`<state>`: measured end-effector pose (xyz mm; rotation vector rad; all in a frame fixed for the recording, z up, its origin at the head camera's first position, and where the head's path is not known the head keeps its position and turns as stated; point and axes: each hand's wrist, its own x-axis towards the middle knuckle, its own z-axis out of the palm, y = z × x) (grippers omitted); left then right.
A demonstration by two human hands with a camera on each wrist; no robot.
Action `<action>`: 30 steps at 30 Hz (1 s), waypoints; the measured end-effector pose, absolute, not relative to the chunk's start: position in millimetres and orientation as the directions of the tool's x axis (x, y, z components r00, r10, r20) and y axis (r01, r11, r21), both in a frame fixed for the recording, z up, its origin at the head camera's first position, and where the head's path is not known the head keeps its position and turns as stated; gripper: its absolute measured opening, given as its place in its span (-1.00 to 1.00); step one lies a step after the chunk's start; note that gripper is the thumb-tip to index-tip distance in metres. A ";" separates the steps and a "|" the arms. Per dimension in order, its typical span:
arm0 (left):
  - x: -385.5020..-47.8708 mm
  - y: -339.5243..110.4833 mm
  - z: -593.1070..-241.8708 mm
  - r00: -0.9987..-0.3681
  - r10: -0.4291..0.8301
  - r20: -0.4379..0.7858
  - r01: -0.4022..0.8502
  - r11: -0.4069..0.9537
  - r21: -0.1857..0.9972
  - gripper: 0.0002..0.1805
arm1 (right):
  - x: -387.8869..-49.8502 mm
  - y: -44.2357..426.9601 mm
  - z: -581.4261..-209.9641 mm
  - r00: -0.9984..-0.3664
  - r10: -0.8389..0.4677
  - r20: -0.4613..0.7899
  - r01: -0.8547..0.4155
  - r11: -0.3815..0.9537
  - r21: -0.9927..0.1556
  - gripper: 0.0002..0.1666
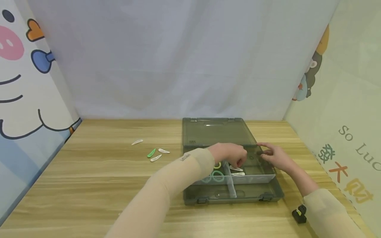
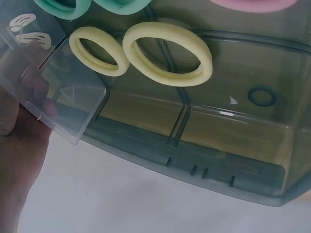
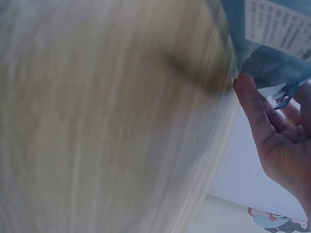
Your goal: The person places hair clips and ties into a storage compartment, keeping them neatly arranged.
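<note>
A translucent grey storage box (image 1: 232, 201) lies on the table with its lid (image 1: 215, 132) folded back. My left hand (image 1: 230, 154) reaches down into a compartment, fingers bent, fingertips against a white hair clip (image 1: 236, 168). Whether they pinch it is unclear. Another white clip (image 1: 238, 174) lies beside it. A clear divider (image 2: 73, 92) stands in front of the left fingers in the left wrist view. Across it are yellow hair ties (image 2: 167, 53), green hair ties (image 1: 218, 176) and a pink one (image 2: 255, 4). My right hand (image 1: 276, 157) touches the box's right edge, its index finger extended.
Left of the box, a green hair clip (image 1: 151, 152) and several white clips (image 1: 156, 158) lie on the wooden table (image 1: 89, 185). A small black object (image 1: 299, 214) is near the right sleeve. Curtains (image 1: 163, 66) enclose the back and sides.
</note>
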<state>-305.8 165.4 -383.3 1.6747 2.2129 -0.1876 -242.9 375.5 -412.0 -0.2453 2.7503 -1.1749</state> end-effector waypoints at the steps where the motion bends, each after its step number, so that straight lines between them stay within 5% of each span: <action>1: -305.6 165.0 -383.8 -0.240 0.902 -0.358 0.950 0.294 0.104 -0.75 | -242.7 374.8 -411.7 -0.977 -0.205 -0.063 -0.096 0.681 -0.726 -0.36; 18: -306.3 153.3 -374.0 -0.313 0.895 -0.317 0.928 0.359 0.096 -0.84 | -244.0 371.9 -411.0 -0.977 -0.206 -0.057 -0.101 0.680 -0.726 -0.35; 30: -302.3 125.8 -341.5 -0.236 0.952 -0.193 0.971 0.241 0.001 -0.83 | -244.2 373.3 -409.8 -0.976 -0.209 -0.066 -0.098 0.685 -0.722 -0.35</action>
